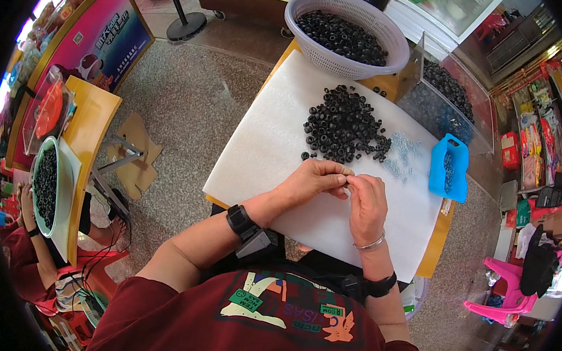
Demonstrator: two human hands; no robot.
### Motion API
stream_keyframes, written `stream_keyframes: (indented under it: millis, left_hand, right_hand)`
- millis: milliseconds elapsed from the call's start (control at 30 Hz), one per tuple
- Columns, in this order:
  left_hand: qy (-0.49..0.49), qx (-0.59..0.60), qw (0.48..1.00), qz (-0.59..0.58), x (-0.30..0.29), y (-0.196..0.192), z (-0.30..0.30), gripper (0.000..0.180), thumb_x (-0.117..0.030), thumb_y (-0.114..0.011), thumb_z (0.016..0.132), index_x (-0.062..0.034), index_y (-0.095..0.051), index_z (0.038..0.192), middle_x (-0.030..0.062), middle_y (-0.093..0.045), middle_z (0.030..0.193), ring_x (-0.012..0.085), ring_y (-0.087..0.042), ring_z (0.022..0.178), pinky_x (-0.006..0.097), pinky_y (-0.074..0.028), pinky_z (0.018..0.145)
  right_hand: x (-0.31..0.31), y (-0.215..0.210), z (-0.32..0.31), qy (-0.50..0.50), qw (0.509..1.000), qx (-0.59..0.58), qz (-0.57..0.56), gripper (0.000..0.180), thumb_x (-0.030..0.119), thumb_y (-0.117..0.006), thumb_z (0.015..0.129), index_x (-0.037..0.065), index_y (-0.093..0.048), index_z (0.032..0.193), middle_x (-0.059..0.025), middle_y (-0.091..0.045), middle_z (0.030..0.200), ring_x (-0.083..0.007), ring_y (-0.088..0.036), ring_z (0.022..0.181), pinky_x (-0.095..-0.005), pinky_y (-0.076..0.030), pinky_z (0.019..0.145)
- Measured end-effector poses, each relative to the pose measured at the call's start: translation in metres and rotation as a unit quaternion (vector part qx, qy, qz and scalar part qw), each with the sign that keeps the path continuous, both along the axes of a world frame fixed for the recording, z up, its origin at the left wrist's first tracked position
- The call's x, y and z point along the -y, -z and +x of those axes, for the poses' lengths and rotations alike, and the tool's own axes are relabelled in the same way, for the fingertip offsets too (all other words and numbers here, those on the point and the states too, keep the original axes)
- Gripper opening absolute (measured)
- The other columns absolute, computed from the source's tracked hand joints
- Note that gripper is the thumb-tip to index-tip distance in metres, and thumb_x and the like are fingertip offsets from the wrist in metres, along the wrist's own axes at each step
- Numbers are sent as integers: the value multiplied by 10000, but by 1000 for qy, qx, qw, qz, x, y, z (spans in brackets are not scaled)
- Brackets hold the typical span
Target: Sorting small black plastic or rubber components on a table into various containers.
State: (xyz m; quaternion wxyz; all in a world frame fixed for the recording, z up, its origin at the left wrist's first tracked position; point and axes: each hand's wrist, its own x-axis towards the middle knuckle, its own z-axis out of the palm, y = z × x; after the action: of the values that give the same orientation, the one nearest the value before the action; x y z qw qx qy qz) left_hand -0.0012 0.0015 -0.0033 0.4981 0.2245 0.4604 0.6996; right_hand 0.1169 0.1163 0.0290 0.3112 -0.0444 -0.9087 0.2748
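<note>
My left hand (319,179) and my right hand (366,205) meet over the near part of a white foam sheet (250,161). Both pinch with thumb and fingers at the same spot, fingertips almost touching. Whatever is between them is too small and too covered to make out. Just beyond my hands lies a heap of small black ring-shaped parts (342,124). To its right, several tiny clear bluish pieces (403,154) are scattered on the sheet. A blue scoop-like plastic tray (458,186) at the right edge holds more small pieces.
Black parts fill a pale purple basket (391,61) at the table's far edge and a clear plastic bin (483,127) at far right. At left, another person's hand (28,206) touches a pale green basin (52,226) of black parts. A pink stool (502,289) stands at right.
</note>
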Motion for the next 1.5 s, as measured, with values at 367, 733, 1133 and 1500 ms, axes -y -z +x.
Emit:
stream_keyframes:
  millis: [367,733,1133,1500]
  left_hand:
    - [32,-4,999,-5,2,2,-2,232,-160,-599,893,9,-637,1047,56,-646,874,128,-627,753,240,-502,718]
    - [27,6,1000,4,2,9,-3,202,-128,-554,906,-1,-625,1048,32,-623,847,109,-606,749,231,-489,715]
    - [70,74,994,43,4,1,-1,260,-139,-530,939,20,-564,1142,61,-610,1014,128,-592,892,286,-493,859]
    - [9,168,985,32,4,-12,-2,254,-85,-511,937,41,-545,1155,61,-590,949,145,-586,863,281,-505,847]
  right_hand:
    - [3,2,7,13,981,38,-188,143,7,-594,811,20,-602,953,-106,-586,916,-238,-575,822,-311,-473,714]
    - [8,-6,1,17,984,44,-171,173,14,-604,797,27,-617,969,-97,-576,910,-238,-563,830,-321,-461,731]
    - [6,-4,0,26,988,53,-142,160,-1,-607,760,36,-613,916,-100,-563,902,-264,-542,849,-345,-448,742]
    - [8,-6,3,62,982,28,-177,136,-17,-599,780,29,-603,908,-100,-574,901,-242,-564,810,-321,-469,692]
